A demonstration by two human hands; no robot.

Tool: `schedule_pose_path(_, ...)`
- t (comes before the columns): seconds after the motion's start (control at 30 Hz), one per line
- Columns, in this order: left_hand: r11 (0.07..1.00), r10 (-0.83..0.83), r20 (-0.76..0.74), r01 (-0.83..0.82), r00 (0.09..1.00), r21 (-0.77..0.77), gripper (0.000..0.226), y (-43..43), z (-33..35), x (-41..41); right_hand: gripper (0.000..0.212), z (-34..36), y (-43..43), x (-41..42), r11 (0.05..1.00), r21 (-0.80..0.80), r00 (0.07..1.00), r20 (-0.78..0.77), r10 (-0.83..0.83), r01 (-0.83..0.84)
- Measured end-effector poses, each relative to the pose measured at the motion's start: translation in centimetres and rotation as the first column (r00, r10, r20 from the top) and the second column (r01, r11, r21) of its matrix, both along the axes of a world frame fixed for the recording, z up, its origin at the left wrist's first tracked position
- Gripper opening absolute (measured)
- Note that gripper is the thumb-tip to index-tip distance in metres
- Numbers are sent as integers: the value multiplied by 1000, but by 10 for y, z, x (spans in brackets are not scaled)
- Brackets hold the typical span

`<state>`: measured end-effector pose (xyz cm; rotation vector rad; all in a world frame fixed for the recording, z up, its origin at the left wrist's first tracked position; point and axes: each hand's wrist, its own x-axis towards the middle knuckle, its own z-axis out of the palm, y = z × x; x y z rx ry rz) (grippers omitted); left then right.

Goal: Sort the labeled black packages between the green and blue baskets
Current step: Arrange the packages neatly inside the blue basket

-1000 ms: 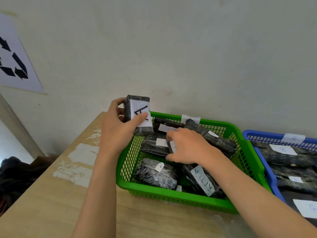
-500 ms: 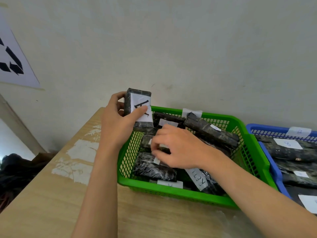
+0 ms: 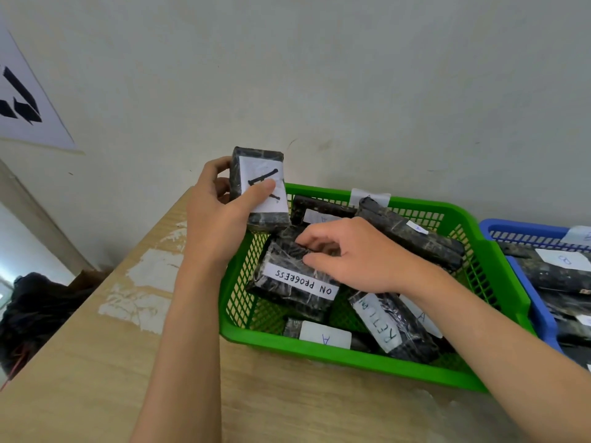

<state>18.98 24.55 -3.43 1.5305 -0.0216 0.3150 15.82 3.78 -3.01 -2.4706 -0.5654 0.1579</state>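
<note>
Wood-grain table (image 3: 96, 378), patched white, meets a pale wall (image 3: 351, 75) bearing a poster (image 3: 22, 100). Left hand (image 3: 217, 219) grips an upright package (image 3: 259, 187) above the green basket (image 3: 351, 359). Right hand (image 3: 351, 254) pinches the tilted ON PROGRESS package (image 3: 287, 282) inside it. Blue basket (image 3: 524, 226) sits just beside.

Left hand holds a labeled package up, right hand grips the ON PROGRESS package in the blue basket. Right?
No. The head view shows the ON PROGRESS package that the right hand grips sitting in the green basket, not the blue basket. The left hand does hold a labeled package up.
</note>
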Motion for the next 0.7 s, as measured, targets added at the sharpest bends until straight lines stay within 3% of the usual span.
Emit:
schedule_pose_path(0.17,999,-6,-1,6,1000,-51,55,0,0,0,29,-2,-1,5,1000,-2,1000,-22,-2,2)
schedule_pose_path(0.27,997,-17,-5,16,1000,-77,52,0,1,0,18,2,-2,1,999,36,991,127,32,-36)
schedule_pose_path(0.37,996,-12,-12,11,1000,-87,50,1,1,1,9,3,7,-10,983,-74,938,295,180,-165)
schedule_pose_path(0.43,995,-12,-13,11,1000,-96,51,1,1,1,14,1,16,-17,955,-162,898,332,290,-248)
schedule_pose_path(0.57,996,-9,-8,8,1000,-88,50,1,0,1,35,-4,22,-19,874,-350,901,150,408,-337)
schedule_pose_path(0.7,998,-11,-3,11,1000,-68,49,0,1,1,38,-9,26,-22,836,-423,908,64,413,-350)
